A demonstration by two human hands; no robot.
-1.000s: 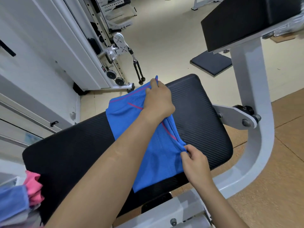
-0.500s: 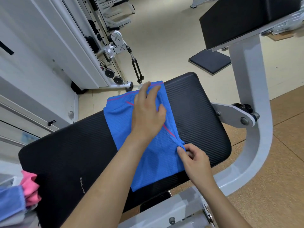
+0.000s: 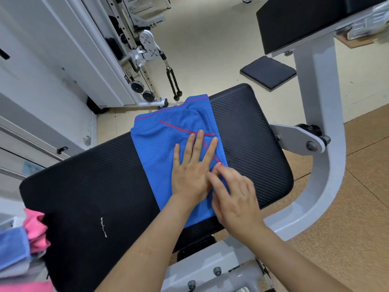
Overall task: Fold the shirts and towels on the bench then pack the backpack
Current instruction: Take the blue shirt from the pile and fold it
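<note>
Room: gym with a pale floor; cable machine point(image 3: 147, 45) at far left, dark floor mat point(image 3: 268, 71) beyond the bench.
Surface: black padded bench point(image 3: 248, 131) on a white steel frame point(image 3: 317, 102).
Head view, shirt: blue shirt point(image 3: 160, 148) with pink piping lies across the middle of the pad. It is already narrowed into a long strip running from the far edge to the near edge.
Head view, left hand: left hand point(image 3: 189, 171) lies flat on the strip, fingers straight and spread, palm pressing the cloth down. It grips nothing.
Head view, right hand: right hand point(image 3: 235, 199) is just beside the left and overlaps its thumb side, at the shirt's right edge. Its fingers are motion-blurred but look stretched out over the cloth. I see no pinch.
Waiting pile: pink cloth point(image 3: 34, 230) and light blue towel point(image 3: 12, 245) are bunched at the bench's left end, apparently unfolded.
Backpack: not in view.
Step in hand: my read is smoothing the lengthwise fold of this first shirt. Folding is early and packing has not begun.
Next move: I'd take one end of the strip in both hands and carry it over to the other. That halves the length while keeping the side edges stacked.
Watch: the mesh looks slippery, so the tucked sleeve could slide out when lifted.
</note>
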